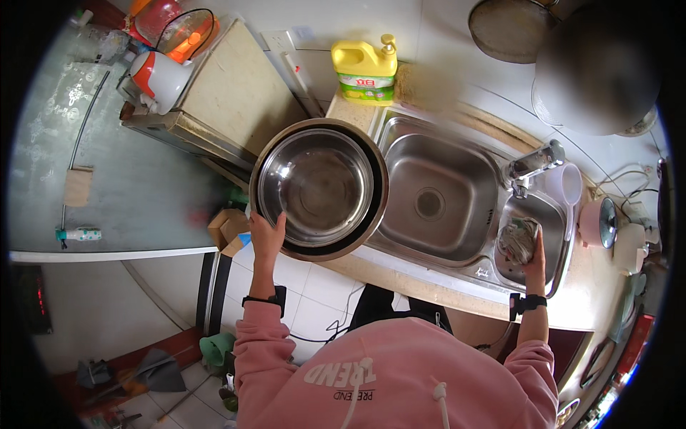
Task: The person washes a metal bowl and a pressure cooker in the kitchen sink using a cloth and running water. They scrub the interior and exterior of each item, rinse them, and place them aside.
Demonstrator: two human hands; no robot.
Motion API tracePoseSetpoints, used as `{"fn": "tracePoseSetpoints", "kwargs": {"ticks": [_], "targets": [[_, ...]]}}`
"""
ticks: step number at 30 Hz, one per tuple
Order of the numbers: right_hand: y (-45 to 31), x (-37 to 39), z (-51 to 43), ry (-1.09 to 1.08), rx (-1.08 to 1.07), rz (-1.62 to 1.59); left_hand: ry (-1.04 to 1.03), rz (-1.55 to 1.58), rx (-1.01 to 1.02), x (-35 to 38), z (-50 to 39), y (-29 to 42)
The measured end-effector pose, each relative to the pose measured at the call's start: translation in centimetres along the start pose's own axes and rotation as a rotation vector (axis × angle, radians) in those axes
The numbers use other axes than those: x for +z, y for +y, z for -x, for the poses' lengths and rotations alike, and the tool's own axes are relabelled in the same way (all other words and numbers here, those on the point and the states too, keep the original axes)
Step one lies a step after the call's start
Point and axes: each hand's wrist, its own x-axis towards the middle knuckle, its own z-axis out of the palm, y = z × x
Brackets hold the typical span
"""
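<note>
To the left of the sink, a shiny stainless steel basin (321,185) sits inside a larger metal basin (351,251). My left hand (266,236) grips the near-left side of the larger basin's rim, its thumb reaching over towards the inner one. In the small sink bowl (552,214) on the right, my right hand (537,260) holds a crumpled, greyish wet-looking cloth (517,241). Its fingers are partly hidden beside the cloth. Between the two hands lies the large steel sink bowl (412,155) with its round drain strainer (430,204).
A chrome faucet (536,160) stands behind the small bowl, beside a pale plastic ladle (565,182). A yellow detergent bottle (364,72) stands at the back. To the right is a pink pot (597,222); at left, a glass-topped table (144,204) holds a kettle (161,80).
</note>
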Motion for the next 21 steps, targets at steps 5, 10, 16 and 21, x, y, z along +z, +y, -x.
{"fn": "tracePoseSetpoints", "kwargs": {"ticks": [5, 10, 16, 21], "targets": [[1.8, -1.1, -0.3, 0.139, -0.246, 0.026, -0.083, 0.2, -0.254, 2.4, -2.1, -3.4], [0.5, -0.2, -1.6, 0.081, 0.013, -0.087, -0.102, 0.585, -0.369, 1.6, -2.7, -2.2], [1.3, 1.5, -1.0, 0.249, -0.098, 0.045, -0.548, 0.868, -0.829, -1.6, -5.0, 0.2], [0.7, 2.4, -1.6, 0.344, -0.248, 0.233, -0.539, 0.79, -0.772, -4.2, -5.5, 3.9]]}}
